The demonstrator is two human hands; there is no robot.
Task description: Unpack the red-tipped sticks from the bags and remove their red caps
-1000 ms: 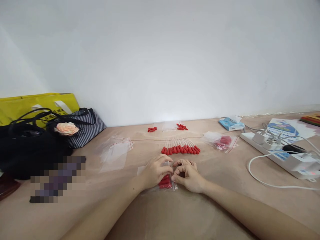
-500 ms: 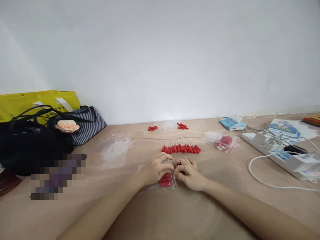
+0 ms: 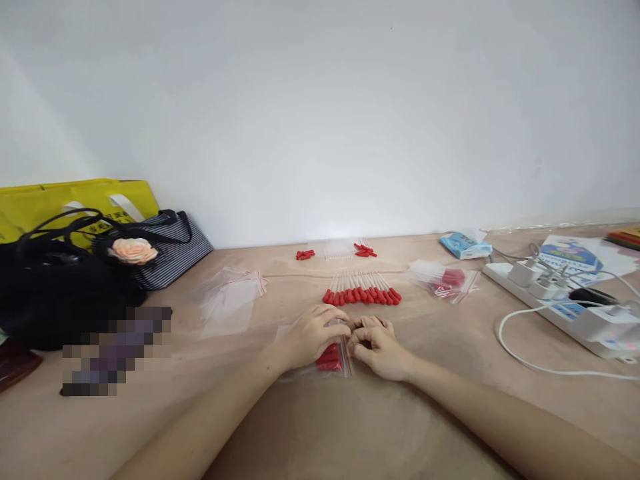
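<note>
Zip bag (image 3: 329,365) hides partly under left fingers (image 3: 327,315); right fingers (image 3: 369,332) curl, both grips unclear.

The left hand (image 3: 314,337), right hand (image 3: 379,350) and slim forearms (image 3: 480,403) are bare; a small round mole (image 3: 268,368) marks the left forearm

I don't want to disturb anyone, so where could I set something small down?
Bare tabletop shows between the right hand and the white cable, and between the left forearm and the pixelated item. Crowded spots: the middle, with the left hand, a clear bag and red-tipped sticks; the far left, with the black bag; and around the power strip.
</note>
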